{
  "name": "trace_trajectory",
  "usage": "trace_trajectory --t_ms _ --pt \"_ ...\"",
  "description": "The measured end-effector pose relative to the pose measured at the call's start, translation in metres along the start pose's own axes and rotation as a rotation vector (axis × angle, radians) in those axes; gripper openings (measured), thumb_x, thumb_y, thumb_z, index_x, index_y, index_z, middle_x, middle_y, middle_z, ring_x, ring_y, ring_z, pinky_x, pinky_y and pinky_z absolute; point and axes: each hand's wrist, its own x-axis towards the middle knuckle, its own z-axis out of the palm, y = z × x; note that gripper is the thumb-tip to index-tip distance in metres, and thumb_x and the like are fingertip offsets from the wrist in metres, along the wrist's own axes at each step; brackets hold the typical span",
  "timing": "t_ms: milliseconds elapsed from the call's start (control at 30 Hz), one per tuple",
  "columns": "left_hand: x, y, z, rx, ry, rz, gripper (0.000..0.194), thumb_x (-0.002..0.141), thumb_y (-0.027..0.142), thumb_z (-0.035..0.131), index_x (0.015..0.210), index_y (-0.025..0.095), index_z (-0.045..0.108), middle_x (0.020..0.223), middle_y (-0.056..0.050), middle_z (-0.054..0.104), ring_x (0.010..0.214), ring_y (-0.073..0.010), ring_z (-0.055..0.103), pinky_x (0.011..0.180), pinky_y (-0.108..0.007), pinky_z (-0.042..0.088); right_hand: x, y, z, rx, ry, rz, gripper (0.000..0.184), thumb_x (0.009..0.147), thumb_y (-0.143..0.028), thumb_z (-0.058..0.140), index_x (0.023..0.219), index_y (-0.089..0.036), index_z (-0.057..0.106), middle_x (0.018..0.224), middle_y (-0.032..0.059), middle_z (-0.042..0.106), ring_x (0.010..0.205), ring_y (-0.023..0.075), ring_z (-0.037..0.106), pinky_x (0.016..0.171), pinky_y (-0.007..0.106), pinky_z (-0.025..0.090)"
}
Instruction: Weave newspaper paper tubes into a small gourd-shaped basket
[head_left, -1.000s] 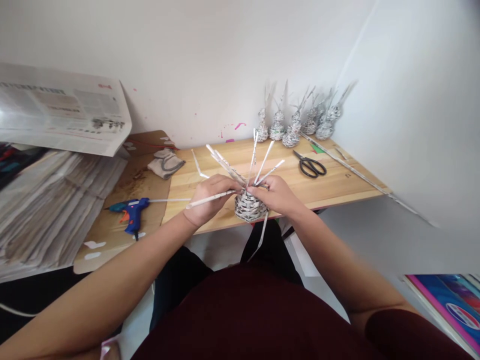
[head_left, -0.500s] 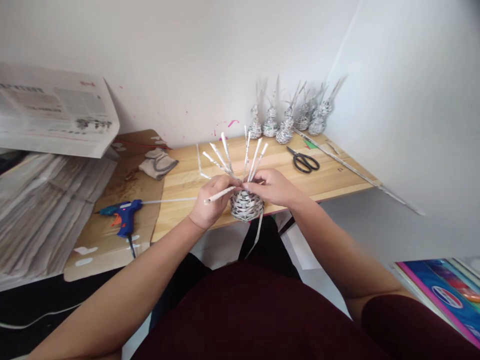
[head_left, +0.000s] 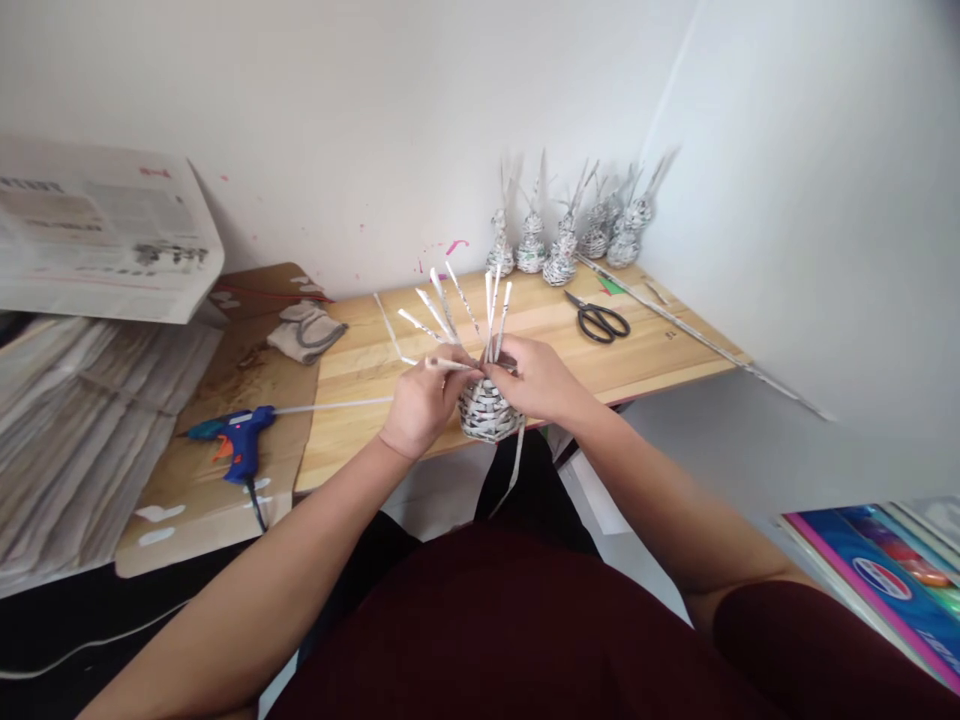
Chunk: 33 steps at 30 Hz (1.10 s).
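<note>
A small round basket (head_left: 489,412) woven from rolled newspaper is held upright at the table's front edge. Several newspaper tubes (head_left: 442,303) stick up and fan out from its rim. My left hand (head_left: 426,402) pinches a paper tube (head_left: 450,365) at the left of the rim, its free end lying over the hand. On the other side, my right hand (head_left: 536,378) grips the basket's rim, thumb in front and fingers behind, partly hidden. One loose paper strip (head_left: 519,455) hangs from the basket's right side toward my lap.
Black-handled scissors (head_left: 598,318) lie on the wooden table (head_left: 352,380). Behind them stand several woven paper gourd shapes (head_left: 561,255). A long paper tube (head_left: 697,335) overhangs the right edge. At left are a blue glue gun (head_left: 244,440), a cloth glove (head_left: 306,332) and stacked newspapers (head_left: 127,430).
The basket has turned a little, and its upright tubes now stand at different angles. The tube in my left hand has swung up and back from pointing toward me. The view has shifted slightly.
</note>
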Motion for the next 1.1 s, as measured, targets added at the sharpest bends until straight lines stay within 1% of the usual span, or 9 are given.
trace_trajectory --t_ms 133,300,400,500,633,700,800,967,1100 --pt "0.005 0.0 -0.002 -0.165 -0.088 -0.172 0.014 0.083 0.031 0.073 0.09 0.019 0.07 0.087 -0.004 0.075 0.076 -0.0172 0.069 0.074 -0.03 0.056 0.0 0.009 -0.002 0.139 -0.042 -0.028 0.014 0.087 -0.016 0.055 0.092 -0.017 0.068 0.092 0.0051 0.074 0.087 0.0185 0.067 0.079 0.031 0.049" --pt "0.009 0.003 -0.006 -0.303 -0.134 -0.378 0.014 0.075 0.029 0.077 0.083 0.018 0.074 0.077 -0.002 0.074 0.067 -0.0162 0.067 0.064 -0.028 0.054 -0.001 0.014 -0.005 0.315 -0.102 -0.082 0.013 0.088 -0.017 0.054 0.096 -0.019 0.064 0.094 0.0024 0.073 0.09 0.0173 0.069 0.086 0.033 0.051" --pt "0.006 0.004 -0.007 -0.298 -0.133 -0.389 0.018 0.074 0.033 0.078 0.083 0.019 0.076 0.078 -0.003 0.074 0.07 -0.0176 0.067 0.064 -0.029 0.054 -0.005 0.012 0.0 0.406 -0.059 -0.068 0.01 0.085 -0.019 0.059 0.095 -0.021 0.059 0.09 0.0009 0.073 0.086 0.0166 0.07 0.085 0.033 0.053" --pt "0.001 0.006 -0.006 -0.322 -0.129 -0.404 0.02 0.073 0.036 0.08 0.083 0.018 0.077 0.082 -0.004 0.075 0.074 -0.0189 0.068 0.067 -0.03 0.056 -0.014 0.008 0.004 0.432 0.039 -0.04 0.016 0.082 -0.02 0.065 0.095 -0.022 0.056 0.095 0.002 0.072 0.089 0.0171 0.071 0.085 0.033 0.054" --pt "-0.005 0.01 -0.008 -0.356 -0.021 -0.414 0.019 0.073 0.035 0.081 0.081 0.018 0.077 0.085 -0.004 0.073 0.076 -0.0176 0.069 0.069 -0.029 0.057 -0.03 0.003 0.001 0.259 0.112 0.029 0.025 0.077 -0.024 0.073 0.098 -0.021 0.059 0.104 0.0048 0.072 0.095 0.0188 0.068 0.081 0.032 0.052" --pt "-0.007 0.011 -0.011 -0.344 0.04 -0.384 0.016 0.075 0.033 0.081 0.081 0.019 0.077 0.085 -0.004 0.072 0.079 -0.017 0.069 0.072 -0.028 0.057 -0.037 0.001 0.0 0.134 0.11 0.063 0.021 0.077 -0.025 0.073 0.094 -0.019 0.062 0.098 0.0045 0.073 0.087 0.0178 0.066 0.078 0.031 0.049" --pt "-0.009 0.01 -0.017 -0.295 0.111 -0.307 0.014 0.076 0.031 0.08 0.083 0.019 0.077 0.087 -0.003 0.071 0.083 -0.0163 0.068 0.077 -0.028 0.057 -0.042 -0.001 0.001 0.05 0.099 0.064 0.007 0.086 -0.025 0.066 0.087 -0.018 0.067 0.084 0.0034 0.073 0.074 0.0152 0.063 0.07 0.028 0.045" --pt "-0.016 0.006 -0.022 -0.198 0.158 -0.281 0.015 0.076 0.031 0.08 0.082 0.018 0.076 0.086 -0.004 0.07 0.083 -0.0166 0.068 0.078 -0.029 0.058 -0.037 -0.008 0.003 0.004 0.078 -0.026 0.025 0.094 -0.022 0.052 0.111 -0.019 0.071 0.092 0.0056 0.077 0.075 0.0162 0.065 0.071 0.029 0.044" --pt "-0.021 0.005 -0.021 -0.134 0.146 -0.31 0.017 0.077 0.033 0.078 0.081 0.017 0.074 0.087 -0.005 0.068 0.082 -0.0168 0.068 0.078 -0.03 0.059 -0.024 -0.016 -0.004 0.097 -0.013 -0.023 0.026 0.096 -0.024 0.051 0.099 -0.019 0.076 0.096 0.0061 0.078 0.085 0.0181 0.068 0.076 0.03 0.046"
